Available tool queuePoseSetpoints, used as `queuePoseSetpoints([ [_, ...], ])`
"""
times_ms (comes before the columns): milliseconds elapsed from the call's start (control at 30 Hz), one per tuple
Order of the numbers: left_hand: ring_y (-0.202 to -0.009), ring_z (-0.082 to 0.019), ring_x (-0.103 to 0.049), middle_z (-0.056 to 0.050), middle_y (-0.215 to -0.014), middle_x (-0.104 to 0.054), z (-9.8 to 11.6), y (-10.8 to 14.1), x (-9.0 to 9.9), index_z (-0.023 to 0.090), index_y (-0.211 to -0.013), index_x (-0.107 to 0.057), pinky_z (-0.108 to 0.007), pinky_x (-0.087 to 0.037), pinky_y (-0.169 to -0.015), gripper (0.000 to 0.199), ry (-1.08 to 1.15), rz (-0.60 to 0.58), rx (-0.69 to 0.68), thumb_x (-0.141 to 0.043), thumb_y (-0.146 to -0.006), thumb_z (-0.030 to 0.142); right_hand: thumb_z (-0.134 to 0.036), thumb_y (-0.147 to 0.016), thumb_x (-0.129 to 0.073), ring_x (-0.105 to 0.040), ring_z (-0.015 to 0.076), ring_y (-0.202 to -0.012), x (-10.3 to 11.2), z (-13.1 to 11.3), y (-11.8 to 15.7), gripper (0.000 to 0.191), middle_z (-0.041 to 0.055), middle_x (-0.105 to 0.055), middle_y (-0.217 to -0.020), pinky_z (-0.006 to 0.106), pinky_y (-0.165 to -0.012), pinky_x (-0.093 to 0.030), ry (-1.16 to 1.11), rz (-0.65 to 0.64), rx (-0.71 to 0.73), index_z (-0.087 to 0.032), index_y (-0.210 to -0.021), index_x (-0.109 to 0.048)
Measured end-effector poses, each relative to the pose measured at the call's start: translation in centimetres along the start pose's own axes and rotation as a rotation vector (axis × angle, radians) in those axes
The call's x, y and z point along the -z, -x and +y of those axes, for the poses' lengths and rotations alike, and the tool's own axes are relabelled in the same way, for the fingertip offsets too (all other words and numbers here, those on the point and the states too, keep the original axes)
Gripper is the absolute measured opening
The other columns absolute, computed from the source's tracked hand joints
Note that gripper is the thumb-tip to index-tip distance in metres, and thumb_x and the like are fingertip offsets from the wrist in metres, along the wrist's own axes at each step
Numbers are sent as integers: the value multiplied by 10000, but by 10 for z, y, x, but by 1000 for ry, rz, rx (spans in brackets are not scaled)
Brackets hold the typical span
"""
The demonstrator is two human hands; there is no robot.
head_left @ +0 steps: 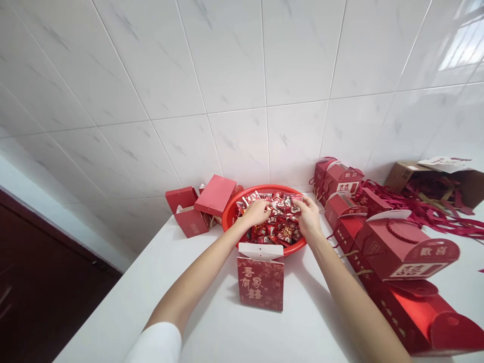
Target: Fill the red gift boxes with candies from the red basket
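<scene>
A red plastic basket (227, 218) full of small red wrapped candies (285, 233) stands near the wall. Over its left half, my left hand (257, 212) reaches in with the fingers curled down among the wrappers; what they grip, if anything, is hidden. At the basket's right side my right hand (308, 216) pinches a small wrapped candy (296, 202) between thumb and fingers. Between my forearms, just in front of the basket, a dark red paper gift box (260, 283) with gold characters stands upright, its white-lined top flaps open.
Red boxes, one a flat-topped box (216, 194) and one an open box (191, 222), stand left of the basket. Along the right, several handled red gift boxes (406, 247) are stacked in a row. Behind them, red ribbons (412, 204) spill from a cardboard box (469, 186). A tiled wall (234, 141) closes the back.
</scene>
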State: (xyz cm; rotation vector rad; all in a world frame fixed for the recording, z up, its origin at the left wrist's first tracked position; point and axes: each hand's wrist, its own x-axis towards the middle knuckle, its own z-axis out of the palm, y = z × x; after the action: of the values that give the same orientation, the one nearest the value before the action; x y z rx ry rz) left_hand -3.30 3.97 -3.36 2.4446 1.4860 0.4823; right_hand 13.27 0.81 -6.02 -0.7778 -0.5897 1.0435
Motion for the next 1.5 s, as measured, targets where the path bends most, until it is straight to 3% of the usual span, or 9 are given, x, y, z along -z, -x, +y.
queuePoseSetpoints([
  [100, -761, -229, -712, -43, -698, -751, 4, -9, 4, 199, -759, -778, -283, -526, -765, 219, -65, -175, 2, -596, -741, 78, -271, -515, -801, -604, 149, -674, 2, 3, -3, 290, -32, -687, -715, 280, -656, -473, -19, 23, 24, -201, -754, -653],
  [167, -718, -207, -701, -27, -660, -736, 5, -17, 6, 201, -742, -776, -256, -510, -720, 219, -65, -204, -10, -600, -731, 72, -279, -530, -804, -609, 150, -684, 3, 4, -5, 291, -34, -685, -722, 287, -676, -481, -28, 34, 33, -204, -760, -642],
  [467, -1156, -273, -633, -110, -1247, -675, 13, -43, -10, 202, -1181, -699, -310, -489, -946, 449, -171, -191, 11, -653, -745, 106, -321, -556, -794, -593, 142, -661, 4, 3, -8, 259, -32, -661, -700, 291, -674, -483, -75, 64, 50, -188, -721, -644],
  [600, -1209, -284, -597, -137, -1304, -621, 9, -47, -9, 198, -1259, -633, -349, -474, -995, 454, -228, -143, 51, -615, -808, 142, -320, -549, -805, -594, 132, -658, 3, 3, -8, 276, -47, -647, -679, 281, -682, -489, -115, 101, 75, -199, -706, -613],
  [867, -983, -287, -689, -91, -1036, -740, -1, -45, -6, 214, -821, -706, -355, -521, -858, 212, -256, -193, 130, -778, -727, 391, -344, -531, -809, -604, 144, -636, 1, 2, -8, 304, -36, -653, -668, 282, -638, -500, -127, 134, 64, -211, -698, -593],
  [1033, -893, -325, -712, -125, -803, -744, 2, -46, -15, 185, -593, -625, -371, -523, -809, 231, -234, -232, 175, -810, -653, 310, -344, -534, -794, -606, 152, -642, 2, 2, -8, 298, -34, -651, -672, 290, -638, -502, -112, 131, 72, -221, -709, -587],
  [1133, -932, -303, -710, -102, -948, -761, 0, -45, -16, 201, -774, -681, -344, -525, -810, 200, -172, -220, 159, -806, -642, 282, -345, -553, -779, -606, 160, -655, 3, 3, -8, 282, -31, -646, -671, 301, -651, -505, -94, 123, 78, -226, -717, -583],
  [1300, -1091, -294, -677, -101, -1234, -701, -6, -43, -19, 239, -1247, -585, -331, -518, -885, 676, -62, -192, 132, -822, -613, 223, -306, -585, -763, -604, 180, -682, 4, 2, -8, 212, -10, -671, -694, 307, -634, -494, -75, 123, 74, -252, -692, -589],
  [1500, -1044, -288, -684, -98, -1138, -724, -8, -48, -27, 189, -1169, -636, -340, -520, -872, 543, 82, -138, 149, -798, -651, 183, -313, -547, -758, -608, 157, -666, 2, 2, -8, 243, -28, -667, -694, 291, -653, -499, -84, 118, 65, -222, -704, -597],
])
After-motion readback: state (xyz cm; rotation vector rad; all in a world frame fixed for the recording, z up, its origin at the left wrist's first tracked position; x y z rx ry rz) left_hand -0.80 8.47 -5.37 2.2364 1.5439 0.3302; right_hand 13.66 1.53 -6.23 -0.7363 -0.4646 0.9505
